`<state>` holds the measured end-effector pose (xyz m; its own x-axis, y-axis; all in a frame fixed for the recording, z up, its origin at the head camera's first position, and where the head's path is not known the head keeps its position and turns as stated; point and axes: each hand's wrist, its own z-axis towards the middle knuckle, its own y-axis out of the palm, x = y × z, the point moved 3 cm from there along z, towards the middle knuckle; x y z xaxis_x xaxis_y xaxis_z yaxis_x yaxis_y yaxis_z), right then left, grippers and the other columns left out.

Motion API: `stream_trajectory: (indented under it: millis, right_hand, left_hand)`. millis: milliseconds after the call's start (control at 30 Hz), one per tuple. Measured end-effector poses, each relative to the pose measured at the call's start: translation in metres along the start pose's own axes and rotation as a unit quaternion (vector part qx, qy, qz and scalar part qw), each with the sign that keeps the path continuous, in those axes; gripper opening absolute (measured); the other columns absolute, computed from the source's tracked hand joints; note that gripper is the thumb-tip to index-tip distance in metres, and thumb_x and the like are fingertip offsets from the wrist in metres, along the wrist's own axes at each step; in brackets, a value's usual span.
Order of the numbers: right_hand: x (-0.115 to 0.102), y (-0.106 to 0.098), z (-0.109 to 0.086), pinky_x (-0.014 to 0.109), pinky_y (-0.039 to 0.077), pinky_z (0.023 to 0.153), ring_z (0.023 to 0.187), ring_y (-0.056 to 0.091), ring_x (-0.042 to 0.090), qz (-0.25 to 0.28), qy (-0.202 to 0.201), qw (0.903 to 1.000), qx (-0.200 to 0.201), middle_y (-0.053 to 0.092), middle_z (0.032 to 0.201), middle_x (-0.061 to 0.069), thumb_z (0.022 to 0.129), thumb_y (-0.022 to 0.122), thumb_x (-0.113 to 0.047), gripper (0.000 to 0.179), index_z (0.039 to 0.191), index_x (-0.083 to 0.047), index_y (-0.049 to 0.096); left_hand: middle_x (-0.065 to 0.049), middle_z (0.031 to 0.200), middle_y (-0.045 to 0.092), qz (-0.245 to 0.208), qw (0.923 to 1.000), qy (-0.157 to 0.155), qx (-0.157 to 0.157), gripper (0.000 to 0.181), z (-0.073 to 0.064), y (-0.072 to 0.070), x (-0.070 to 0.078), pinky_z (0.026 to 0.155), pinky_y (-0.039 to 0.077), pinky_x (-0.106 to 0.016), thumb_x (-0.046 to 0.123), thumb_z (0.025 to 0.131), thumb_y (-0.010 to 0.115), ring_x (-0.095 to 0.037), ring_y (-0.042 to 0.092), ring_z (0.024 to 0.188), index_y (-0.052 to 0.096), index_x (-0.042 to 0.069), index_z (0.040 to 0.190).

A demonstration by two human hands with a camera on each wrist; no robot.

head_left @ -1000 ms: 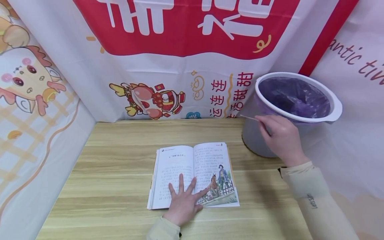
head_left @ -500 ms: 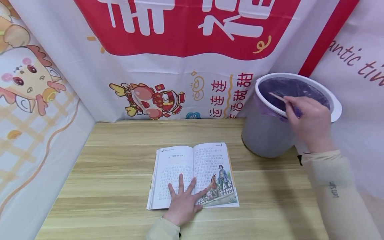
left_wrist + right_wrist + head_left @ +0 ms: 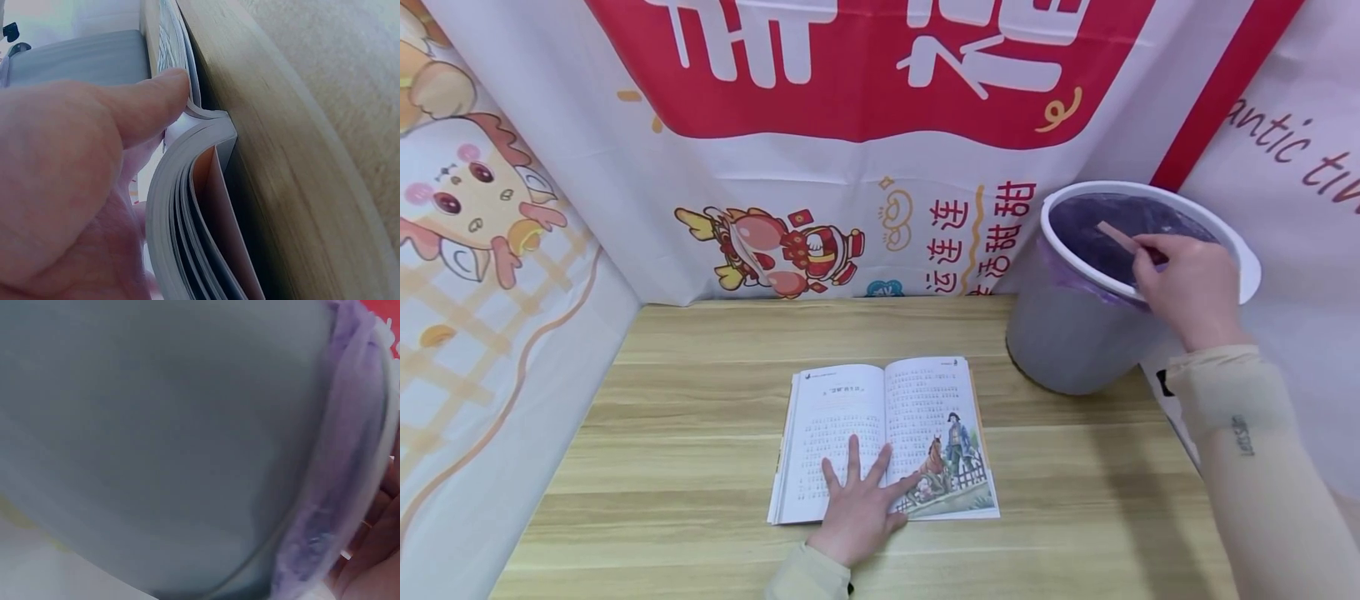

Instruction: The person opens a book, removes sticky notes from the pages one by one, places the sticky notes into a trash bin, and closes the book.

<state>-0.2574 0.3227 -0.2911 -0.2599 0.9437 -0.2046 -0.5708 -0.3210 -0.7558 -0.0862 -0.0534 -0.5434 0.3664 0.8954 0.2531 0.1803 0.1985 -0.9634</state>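
An open book (image 3: 842, 404) with printed text and a picture of a horse and a figure lies on the wooden table. My left hand (image 3: 857, 510) rests across the lower part of its pages, fingers spread. In the left wrist view the thumb (image 3: 153, 103) lies over the lower page edges near the spine. Over the mouth of a grey trash bin (image 3: 1067, 342), my right hand (image 3: 1195, 287) pinches a thin, flat, pinkish strip (image 3: 1117, 236) by one end. The right wrist view shows the bin's side and purple liner (image 3: 334, 462), with only part of that hand at the right edge.
The bin has a white rim (image 3: 1078, 267) and stands at the table's back right corner. Printed cloth (image 3: 820, 167) hangs behind the table and on both sides. Bare wood (image 3: 685, 433) of the tabletop shows around the book.
My right hand has moved right from in front of the bin to over its mouth, still pinching the strip. The left hand and the book have stayed in place.
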Motion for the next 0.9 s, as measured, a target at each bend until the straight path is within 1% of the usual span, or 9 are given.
stream_trajectory:
  millis: [67,200,300,400,533,633,733,800,900]
  right_hand:
    - [0.005,0.002,0.002,0.060,0.046,0.070,0.076,0.062,0.050,-0.001,0.015,0.9998,-0.015,0.069,0.090,0.030,0.094,0.057,-0.014,0.030,0.108,0.007,0.072]
    - [0.011,0.006,0.004,0.062,0.045,0.075,0.083,0.060,0.053,0.001,0.049,0.9972,-0.058,0.068,0.096,0.032,0.096,0.055,-0.017,0.032,0.111,0.007,0.071]
    - [0.013,0.008,0.007,0.057,0.044,0.069,0.082,0.060,0.050,0.001,0.073,0.9927,-0.096,0.067,0.100,0.033,0.098,0.053,-0.020,0.035,0.114,0.006,0.070]
    - [0.015,0.011,0.008,0.049,0.040,0.063,0.078,0.058,0.045,0.001,0.089,0.9881,-0.125,0.067,0.102,0.033,0.098,0.051,-0.021,0.036,0.116,0.004,0.070]
    - [0.016,0.011,0.007,0.046,0.038,0.062,0.077,0.057,0.043,0.002,0.095,0.9861,-0.137,0.067,0.103,0.033,0.098,0.051,-0.021,0.036,0.117,0.003,0.070]
    - [0.014,0.009,0.006,0.051,0.041,0.066,0.079,0.058,0.046,0.004,0.084,0.9897,-0.115,0.067,0.102,0.032,0.098,0.051,-0.020,0.035,0.116,0.004,0.070]
    - [0.009,0.005,0.003,0.058,0.046,0.080,0.091,0.061,0.049,0.007,0.067,0.9953,-0.070,0.067,0.106,0.031,0.097,0.052,-0.019,0.035,0.115,0.004,0.071]
    - [0.004,0.001,-0.001,0.059,0.047,0.087,0.097,0.062,0.048,0.019,0.054,0.9982,-0.018,0.068,0.107,0.029,0.097,0.053,-0.018,0.033,0.114,0.003,0.072]
    - [-0.004,-0.007,-0.010,0.049,0.049,0.096,0.101,0.064,0.044,0.052,0.035,0.9952,0.076,0.070,0.108,0.023,0.096,0.056,-0.018,0.030,0.112,0.001,0.074]
  left_hand:
    - [-0.009,0.160,0.030,0.002,1.0000,-0.001,-0.001,0.056,0.000,0.000,0.000,0.096,0.006,-0.086,0.050,0.089,0.065,-0.058,0.001,0.142,0.049,0.047,0.143]
    - [-0.009,0.160,0.030,0.002,1.0000,0.000,-0.001,0.056,0.000,-0.001,0.000,0.096,0.006,-0.086,0.050,0.089,0.066,-0.058,0.001,0.142,0.049,0.047,0.143]
    - [-0.010,0.160,0.030,-0.001,1.0000,0.002,0.000,0.056,0.000,-0.001,0.000,0.096,0.005,-0.086,0.049,0.089,0.066,-0.058,0.001,0.142,0.049,0.047,0.143]
    - [-0.010,0.159,0.030,-0.004,1.0000,0.003,0.001,0.056,0.000,-0.002,0.000,0.095,0.005,-0.087,0.048,0.089,0.066,-0.058,0.001,0.142,0.050,0.046,0.143]
    - [-0.011,0.159,0.031,-0.003,1.0000,0.005,0.003,0.056,0.000,-0.002,0.000,0.095,0.006,-0.087,0.048,0.089,0.067,-0.058,0.002,0.142,0.050,0.046,0.142]
    - [-0.011,0.159,0.031,-0.001,1.0000,0.006,0.005,0.056,0.000,-0.001,0.000,0.095,0.007,-0.087,0.048,0.089,0.067,-0.058,0.003,0.141,0.050,0.046,0.142]
    - [-0.011,0.159,0.031,-0.001,1.0000,0.007,0.005,0.056,0.000,0.000,0.000,0.095,0.007,-0.087,0.049,0.089,0.067,-0.059,0.003,0.141,0.050,0.046,0.142]
    - [-0.011,0.159,0.031,-0.001,1.0000,0.008,0.006,0.056,0.000,0.000,0.000,0.095,0.006,-0.087,0.049,0.089,0.067,-0.059,0.003,0.141,0.050,0.046,0.142]
    - [-0.011,0.159,0.030,0.000,0.9999,0.008,0.008,0.057,0.000,0.000,0.000,0.094,0.006,-0.087,0.049,0.089,0.067,-0.059,0.003,0.141,0.049,0.047,0.143]
